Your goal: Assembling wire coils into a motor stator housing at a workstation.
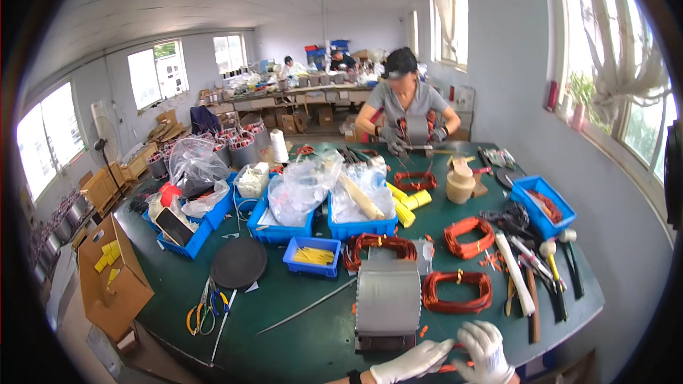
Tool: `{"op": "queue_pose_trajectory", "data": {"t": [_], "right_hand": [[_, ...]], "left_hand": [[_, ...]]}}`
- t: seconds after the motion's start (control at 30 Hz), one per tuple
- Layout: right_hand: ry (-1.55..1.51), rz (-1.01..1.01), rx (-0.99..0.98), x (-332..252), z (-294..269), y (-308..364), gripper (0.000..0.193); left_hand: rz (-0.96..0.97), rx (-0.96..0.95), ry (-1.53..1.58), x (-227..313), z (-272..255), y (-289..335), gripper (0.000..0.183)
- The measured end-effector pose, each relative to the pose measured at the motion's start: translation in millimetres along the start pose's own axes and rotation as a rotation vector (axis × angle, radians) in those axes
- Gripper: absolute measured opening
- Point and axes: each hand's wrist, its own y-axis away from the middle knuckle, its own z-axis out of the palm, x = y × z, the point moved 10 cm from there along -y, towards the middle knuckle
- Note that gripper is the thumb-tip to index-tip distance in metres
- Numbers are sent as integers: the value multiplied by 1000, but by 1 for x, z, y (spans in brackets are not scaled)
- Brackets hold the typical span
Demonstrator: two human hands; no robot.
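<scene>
Though half-curled, hands (413, 363) (486, 355) against red strand (447, 368)

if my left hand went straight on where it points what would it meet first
Probably your right hand, gloved in white fabric, close ahead of your white-gloved left hand, though depth is unclear.

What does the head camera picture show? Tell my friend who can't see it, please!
A person's left hand and right hand, white-gloved, are close around a thin red piece near the edge of a green table. Just beyond are a grey cylinder and reddish wire coils, with blue bins farther back. Across the table, a co-worker handles another cylinder.
</scene>
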Motion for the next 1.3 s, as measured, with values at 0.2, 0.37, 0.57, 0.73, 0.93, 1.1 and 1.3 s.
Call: {"op": "queue_pose_trajectory", "data": {"t": [0.2,0.37,0.57,0.73,0.93,1.1,1.3], "right_hand": [[-433,129,-379,24,30,-32,19],[-87,70,-122,31,20,-45,32],[92,14,-19,23,24,-35,40],[125,-51,-19,15,25,-37,39],[14,-35,-87,32,45,-36,42],[-169,18,-184,45,54,-38,46],[-371,303,-63,98,26,-30,68]], "left_hand": [[-4,109,-202,30,-13,6,61],[22,229,268,30,-22,13,47],[249,525,-251,41,-38,16,27],[220,574,-747,47,-39,18,24],[37,448,-604,25,-35,14,28],[0,249,346,12,-27,9,44],[47,229,410,11,-35,8,47]]}}
